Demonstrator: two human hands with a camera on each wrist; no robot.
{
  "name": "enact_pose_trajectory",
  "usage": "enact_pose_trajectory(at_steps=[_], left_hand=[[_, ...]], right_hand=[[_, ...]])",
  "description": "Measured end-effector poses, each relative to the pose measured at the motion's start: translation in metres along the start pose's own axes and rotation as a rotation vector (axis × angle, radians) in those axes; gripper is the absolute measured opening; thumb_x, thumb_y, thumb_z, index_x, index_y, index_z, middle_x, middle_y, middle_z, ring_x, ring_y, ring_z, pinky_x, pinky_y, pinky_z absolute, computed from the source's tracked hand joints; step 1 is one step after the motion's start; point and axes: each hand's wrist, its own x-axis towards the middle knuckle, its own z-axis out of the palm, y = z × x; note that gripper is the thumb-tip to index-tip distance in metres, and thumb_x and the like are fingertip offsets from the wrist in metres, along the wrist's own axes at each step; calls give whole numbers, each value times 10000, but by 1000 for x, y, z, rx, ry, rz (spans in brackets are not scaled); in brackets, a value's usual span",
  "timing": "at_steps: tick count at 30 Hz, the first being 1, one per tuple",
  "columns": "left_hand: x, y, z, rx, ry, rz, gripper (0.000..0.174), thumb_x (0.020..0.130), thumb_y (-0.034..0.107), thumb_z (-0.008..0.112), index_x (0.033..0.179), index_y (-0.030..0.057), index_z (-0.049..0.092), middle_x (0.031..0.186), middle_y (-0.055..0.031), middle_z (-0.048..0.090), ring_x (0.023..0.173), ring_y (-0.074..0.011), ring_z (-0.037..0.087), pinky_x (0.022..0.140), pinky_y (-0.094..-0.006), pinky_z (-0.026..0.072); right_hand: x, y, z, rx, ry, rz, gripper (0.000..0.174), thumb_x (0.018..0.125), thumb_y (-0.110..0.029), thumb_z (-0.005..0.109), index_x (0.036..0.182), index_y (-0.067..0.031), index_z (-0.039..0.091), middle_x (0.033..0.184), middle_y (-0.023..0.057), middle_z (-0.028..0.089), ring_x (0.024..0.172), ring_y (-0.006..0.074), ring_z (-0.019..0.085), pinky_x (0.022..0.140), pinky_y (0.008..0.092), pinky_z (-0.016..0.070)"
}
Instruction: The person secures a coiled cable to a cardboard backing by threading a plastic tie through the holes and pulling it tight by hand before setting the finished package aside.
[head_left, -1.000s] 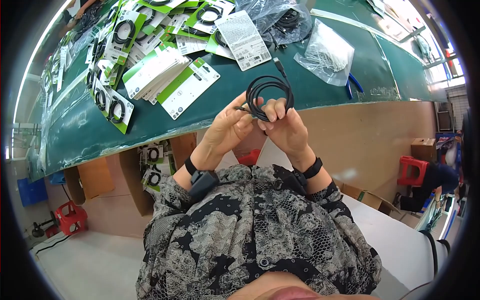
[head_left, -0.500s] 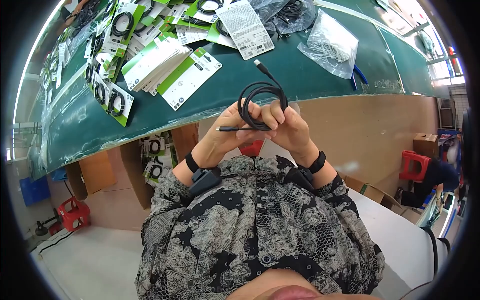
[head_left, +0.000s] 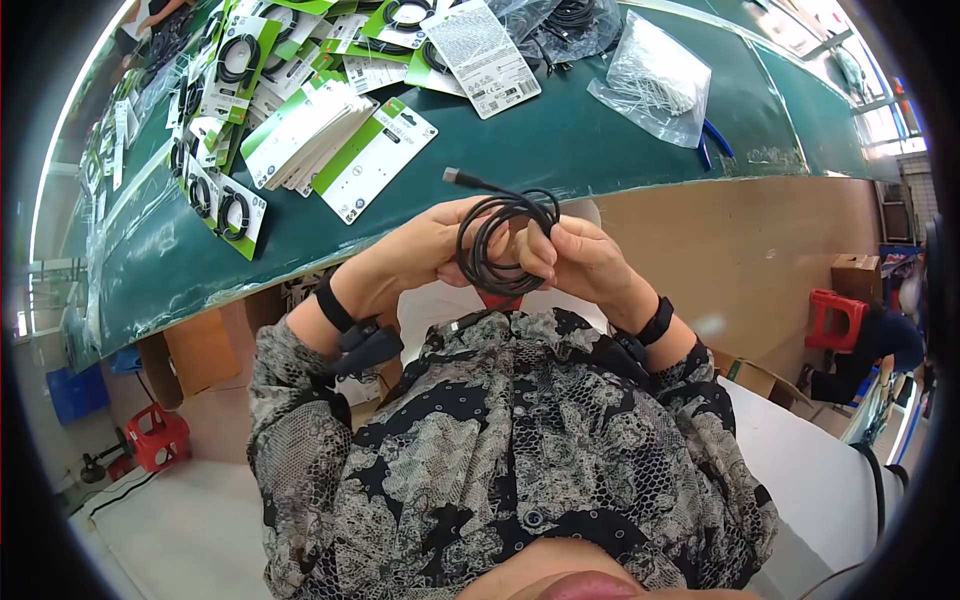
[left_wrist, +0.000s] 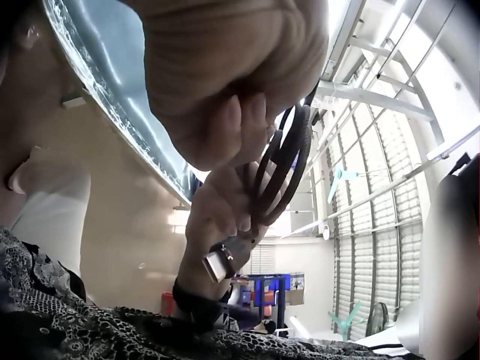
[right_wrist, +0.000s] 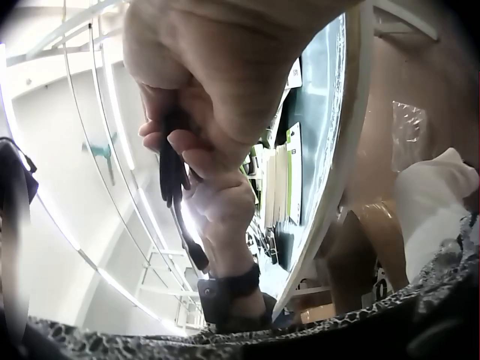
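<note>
Cable: a black cable coil (head_left: 472,255) sits in the centre of the head view, just below the near edge of the green surface (head_left: 560,150) — off it, over the lap.
Left hand: the left hand (head_left: 415,250) has its fingers curled round the coil's left side.
Right hand: the right hand (head_left: 590,262) pinches the coil's right side; both hands meet at the coil, neither nearer.
Axis: the loops stand roughly upright; the free plug end (head_left: 452,176) sticks out to the upper left.
Change: half a second ago the coil was higher and that end pointed to the upper right — now it is lower and the end has swung left.
Nearby: packaging cards (head_left: 370,160) lie at upper left, apart from the hands.
</note>
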Motion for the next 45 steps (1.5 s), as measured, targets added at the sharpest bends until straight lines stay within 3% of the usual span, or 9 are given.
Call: enact_pose_trajectory(at_steps=[5,13,17,21,24,32,37,40,45], left_hand=[[12,-4,3,-203,80,167,322,987,299,466,1075,2,552,837,-21,604,521,-37,431,446,-159,340],[16,-36,-3,-618,-74,395,350,962,248,523,1191,-18,530,983,-35,635,531,-29,440,556,-167,436],[15,-37,-6,-486,-145,282,300,942,218,561,1136,-10,547,967,-30,632,533,-27,445,531,-162,415],[15,-37,4,-443,-39,319,229,919,170,600,1075,7,560,905,-28,636,531,-31,460,506,-155,387],[14,-42,8,22,489,523,167,897,126,627,1011,23,562,859,-37,633,523,-42,479,484,-153,370],[8,-40,-1,-126,311,316,154,902,155,620,978,38,554,874,-44,635,530,-47,490,466,-166,361],[14,-51,-4,-313,80,411,165,917,176,603,1015,48,567,884,-34,629,553,-42,493,481,-181,377],[9,-42,-8,101,198,325,222,922,195,597,1091,53,569,888,-19,620,616,-51,520,527,-193,416],[-2,-13,-2,331,116,168,306,932,280,582,1123,42,569,904,-4,608,700,-33,500,573,-177,394]], right_hand=[[2,6,-8,162,-23,-78,304,996,-339,406,862,-74,469,799,31,458,707,126,418,658,253,382],[4,8,-8,112,93,-129,304,993,-358,398,836,-103,449,782,13,444,715,131,409,644,260,377],[3,11,-8,142,28,-151,302,996,-345,398,840,-92,452,796,22,448,716,130,409,648,260,381],[1,13,-10,111,14,-201,310,998,-344,397,846,-81,459,811,31,454,725,125,410,654,257,381],[0,12,-10,56,29,-197,322,998,-358,384,831,-92,453,779,20,445,721,137,409,640,261,372],[6,18,-9,-183,93,-202,346,985,-392,416,836,-83,462,781,32,469,724,133,413,665,250,354],[4,19,-10,-105,89,-226,348,976,-389,440,824,-77,470,773,34,467,725,127,413,671,240,345],[-4,16,-6,-139,61,-105,351,971,-390,450,815,-77,474,772,32,462,727,123,411,674,242,344],[-9,15,-9,-163,-27,-24,306,980,-336,460,824,-75,498,796,9,460,722,103,435,686,232,372]])
